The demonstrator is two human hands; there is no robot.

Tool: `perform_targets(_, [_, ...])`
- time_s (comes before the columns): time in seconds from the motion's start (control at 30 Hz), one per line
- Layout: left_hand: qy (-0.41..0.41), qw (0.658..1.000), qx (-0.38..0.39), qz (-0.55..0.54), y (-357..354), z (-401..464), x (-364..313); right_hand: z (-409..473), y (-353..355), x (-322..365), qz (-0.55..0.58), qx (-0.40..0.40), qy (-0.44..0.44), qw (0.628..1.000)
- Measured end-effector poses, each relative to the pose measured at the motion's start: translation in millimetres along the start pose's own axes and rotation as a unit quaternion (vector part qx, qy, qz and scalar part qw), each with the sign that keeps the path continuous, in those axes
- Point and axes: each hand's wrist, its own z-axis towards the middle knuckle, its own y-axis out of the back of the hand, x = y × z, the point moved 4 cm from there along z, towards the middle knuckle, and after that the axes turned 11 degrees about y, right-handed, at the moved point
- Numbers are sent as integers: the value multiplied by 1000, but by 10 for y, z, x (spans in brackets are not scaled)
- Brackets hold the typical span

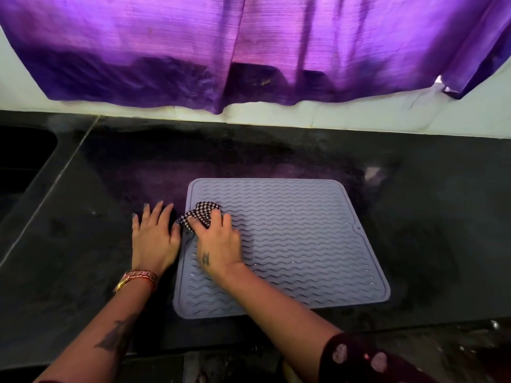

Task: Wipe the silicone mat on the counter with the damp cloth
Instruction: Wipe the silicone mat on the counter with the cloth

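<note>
A grey silicone mat [298, 244] with wavy ridges lies flat on the dark counter [431, 217], near its front edge. My right hand [218, 241] presses a bunched black-and-white checked cloth [200, 215] onto the mat's far left part, its fingers closed over the cloth. My left hand [153, 236] lies flat on the counter just beside the mat's left edge, fingers spread, holding nothing. A gold watch sits on that wrist.
A dark sink [25, 158] is sunk into the counter at the far left. A purple curtain [249, 51] hangs over the white wall behind the counter. The counter's front edge [414, 324] runs close below the mat.
</note>
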Motion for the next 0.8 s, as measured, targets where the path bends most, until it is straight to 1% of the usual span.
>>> perform_targets(0.27, [8, 1000, 1, 24, -10, 10, 16, -113, 72, -271, -16, -7, -25, 1000])
perform_targets(0.53, [10, 1000, -7, 23, -2, -3, 26, -313, 184, -831, -27, -65, -84, 994])
perform_targets(0.67, [11, 1000, -10, 26, -6, -5, 44, -447, 268, -1186, -49, -50, -108, 992])
perform_targets(0.8, [11, 999, -17, 27, -16, -6, 43, -613, 377, -1595, -69, -50, -166, 983])
